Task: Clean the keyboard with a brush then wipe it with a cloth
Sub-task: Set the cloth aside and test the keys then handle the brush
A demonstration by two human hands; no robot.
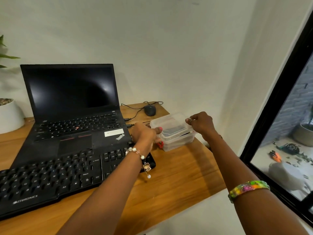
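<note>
Keyboard (pixel 50 180) lies on the desk (pixel 177 175) just in front of the laptop (pixel 71 106), its right end under the left wrist. Right of the laptop sits a clear box (pixel 177 141) with dark contents. Left hand (pixel 144 134) grips the box's near left side, thumb on the lid (pixel 169 122). Right hand (pixel 201 123) pinches the lid's far right edge, which is tilted up off the box. Behind the box, beside the laptop's screen, rests a mouse (pixel 149 110).
</note>
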